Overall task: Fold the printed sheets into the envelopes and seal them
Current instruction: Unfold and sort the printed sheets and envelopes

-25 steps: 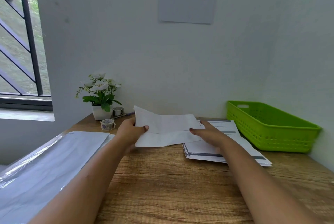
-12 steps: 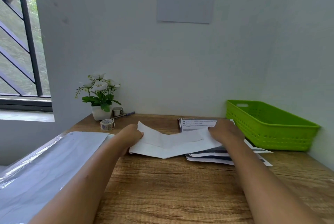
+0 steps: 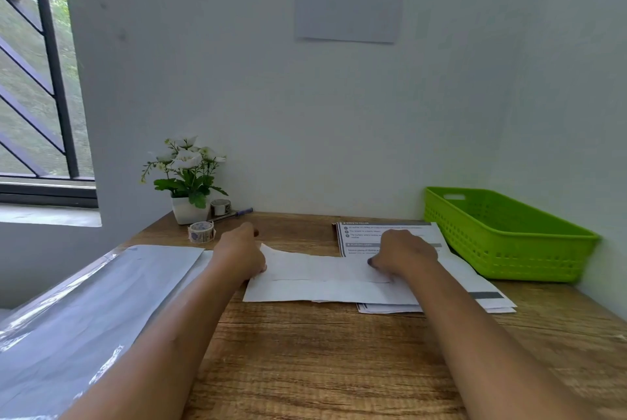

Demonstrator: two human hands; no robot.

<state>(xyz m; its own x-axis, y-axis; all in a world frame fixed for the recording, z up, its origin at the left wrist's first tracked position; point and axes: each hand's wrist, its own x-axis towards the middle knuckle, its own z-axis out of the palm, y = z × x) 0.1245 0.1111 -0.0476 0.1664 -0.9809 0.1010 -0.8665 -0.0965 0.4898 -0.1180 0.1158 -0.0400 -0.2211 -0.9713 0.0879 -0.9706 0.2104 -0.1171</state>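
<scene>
Head view: a folded sheet lies flat on the worktop at mid-frame, its right end overlapping the stack of printed sheets. It was probably laid down so the crease can be pressed sharp. The left grip sits at the sheet's left edge, steadying it. Its fingers are hidden, so I cannot tell whether it pinches the paper. The right grip presses bent fingertips onto the sheet, clasping nothing. A plastic-wrapped pack, perhaps envelopes, lies lower left.
</scene>
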